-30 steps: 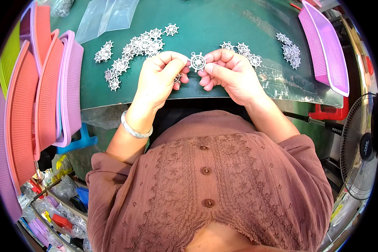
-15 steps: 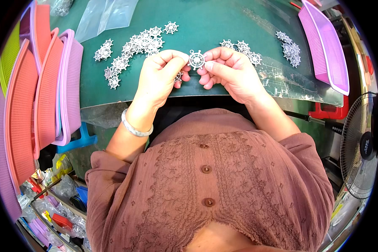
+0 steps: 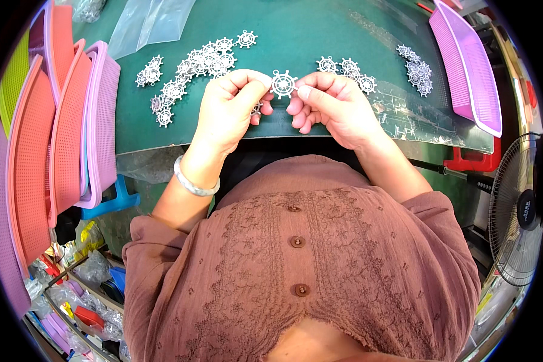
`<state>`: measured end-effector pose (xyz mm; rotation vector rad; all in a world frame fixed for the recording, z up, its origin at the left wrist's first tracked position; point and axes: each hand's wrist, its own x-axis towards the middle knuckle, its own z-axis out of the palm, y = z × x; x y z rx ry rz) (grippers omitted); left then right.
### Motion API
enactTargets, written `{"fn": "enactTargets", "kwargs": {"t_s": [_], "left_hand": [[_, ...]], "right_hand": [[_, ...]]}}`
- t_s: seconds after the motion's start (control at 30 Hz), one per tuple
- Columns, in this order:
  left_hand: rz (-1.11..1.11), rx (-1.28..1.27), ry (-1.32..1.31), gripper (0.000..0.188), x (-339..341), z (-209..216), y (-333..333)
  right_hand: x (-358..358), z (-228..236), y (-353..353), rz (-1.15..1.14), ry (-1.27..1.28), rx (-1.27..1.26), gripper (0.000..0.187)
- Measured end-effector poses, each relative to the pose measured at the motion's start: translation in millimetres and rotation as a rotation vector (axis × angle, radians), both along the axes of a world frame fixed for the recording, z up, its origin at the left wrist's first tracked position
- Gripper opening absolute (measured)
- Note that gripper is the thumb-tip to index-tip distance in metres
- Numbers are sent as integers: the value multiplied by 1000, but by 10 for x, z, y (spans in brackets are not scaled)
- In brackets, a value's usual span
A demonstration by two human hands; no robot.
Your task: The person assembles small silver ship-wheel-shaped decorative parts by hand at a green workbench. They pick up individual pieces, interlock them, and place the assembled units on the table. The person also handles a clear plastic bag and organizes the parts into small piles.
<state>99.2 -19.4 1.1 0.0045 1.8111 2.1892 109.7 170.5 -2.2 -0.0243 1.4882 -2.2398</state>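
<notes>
A silver ship's-wheel charm point(image 3: 283, 84) is held up between both hands above the near edge of the green table. My left hand point(image 3: 234, 105) pinches its left side between thumb and forefinger. Another such charm point(image 3: 257, 109) shows partly under the left hand's curled fingers. On the charm's right side, my right hand point(image 3: 335, 108) pinches the rim, its other fingers curled below. Beyond the left hand lies a heap of the same charms point(image 3: 206, 60), with a smaller cluster point(image 3: 149, 72) further left. More charms point(image 3: 350, 69) lie just past the right hand.
A separate charm pile point(image 3: 419, 72) lies at the right, near a purple plastic basket point(image 3: 464, 72). Clear plastic bags point(image 3: 151, 24) rest at the far left of the green table point(image 3: 295, 36). Stacked coloured baskets point(image 3: 66, 127) stand at the left; a fan point(image 3: 516, 208) is at the right.
The right hand's lower fingers have shifted slightly, and the held charm has moved a touch upward. The piles on the table look the same.
</notes>
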Motion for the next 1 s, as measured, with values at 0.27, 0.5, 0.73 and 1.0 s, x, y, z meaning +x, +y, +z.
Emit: {"fn": "enactTargets", "kwargs": {"t_s": [0.27,0.5,0.73,1.0], "left_hand": [[7,-93,138,14,27,-7,16],[15,-89,144,14,43,-2,27],[9,-75,134,14,51,12,30],[14,-76,133,13,57,1,30]], "right_hand": [[8,-25,3,16,34,31,16],[11,-11,5,22,44,63,15],[13,-17,10,25,45,60,14],[26,8,6,8,78,99,13]]}}
